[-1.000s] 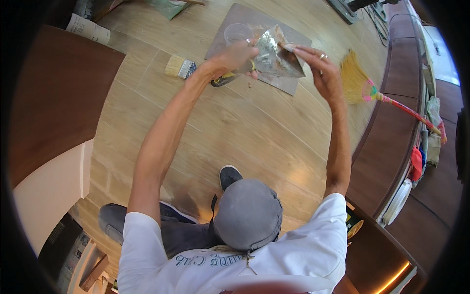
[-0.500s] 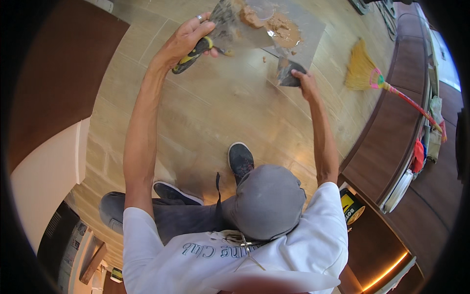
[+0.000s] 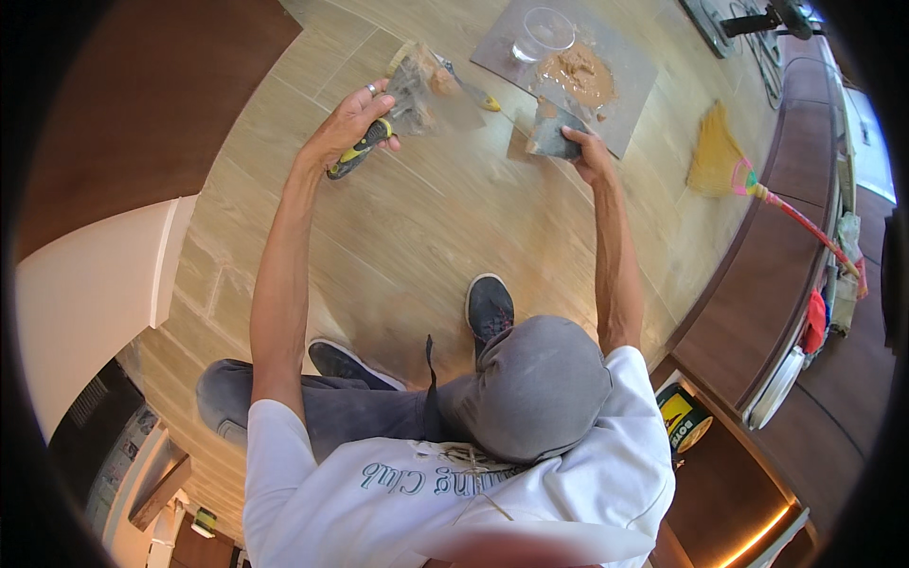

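My left hand (image 3: 348,128) is closed on a scraper's yellow-and-black handle (image 3: 356,147), its wide, smeared metal blade (image 3: 414,97) raised and carrying some tan paste. My right hand (image 3: 591,154) grips a small dark flat spreader (image 3: 550,130) with paste on its edge, over the near edge of a grey board (image 3: 638,87). On that board lie a spread heap of wet tan paste (image 3: 578,76) and a clear plastic cup (image 3: 547,30). A paintbrush is mostly hidden behind the scraper blade.
A straw broom (image 3: 712,151) with a red handle leans at right by brown panelling (image 3: 736,284). A dark metal tool (image 3: 720,28) stands top right. A brown curved panel (image 3: 133,104) borders the left. My feet and knee are on the wood-look floor (image 3: 398,227).
My hands have moved apart, the spreader coming away from the scraper and uncovering the paste on the board. Over the last half second my left hand has come lower.
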The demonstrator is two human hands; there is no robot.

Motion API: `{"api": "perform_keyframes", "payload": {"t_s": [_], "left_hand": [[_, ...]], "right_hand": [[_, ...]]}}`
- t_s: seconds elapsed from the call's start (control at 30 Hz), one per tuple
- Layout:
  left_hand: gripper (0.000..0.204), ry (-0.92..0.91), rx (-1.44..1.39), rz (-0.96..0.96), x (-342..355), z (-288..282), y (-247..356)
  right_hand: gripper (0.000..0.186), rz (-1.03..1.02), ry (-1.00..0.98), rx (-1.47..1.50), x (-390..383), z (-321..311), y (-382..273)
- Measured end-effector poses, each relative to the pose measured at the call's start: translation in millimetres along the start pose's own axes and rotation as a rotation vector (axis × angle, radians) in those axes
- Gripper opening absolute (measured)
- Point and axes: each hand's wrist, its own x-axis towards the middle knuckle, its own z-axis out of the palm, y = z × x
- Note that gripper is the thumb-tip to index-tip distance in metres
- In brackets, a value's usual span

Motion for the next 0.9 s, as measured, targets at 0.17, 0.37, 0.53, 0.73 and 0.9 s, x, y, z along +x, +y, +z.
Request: {"api": "perform_keyframes", "payload": {"t_s": [0.17, 0.37, 0.53, 0.73, 0.9], "left_hand": [[0.071, -0.067, -0.017, 0.008, -2.0, 7.9, 1.8], [0.065, -0.134, 0.043, 0.092, -27.6, 18.0, 48.9], [0.056, -0.078, 0.457, 0.546, -53.2, -32.0, 70.4], [0.056, -0.048, 0.317, 0.440, -164.7, -128.2, 181.8], [0.050, 0.126, 0.308, 0.403, -281.7, -181.9, 171.2]], "right_hand": [[0.041, -0.291, -0.181, -0.380, -92.3, 55.1, -89.1], [0.033, -1.253, -0.134, -1.172, -171.6, 155.2, -121.5], [0.035, -1.659, 0.073, -1.234, -153.0, 191.1, -102.5], [0.033, -0.852, 0.003, -0.461, -130.2, 260.4, -83.9], [0.037, -0.231, -0.349, 0.426, -127.2, 331.1, -32.1]]}}
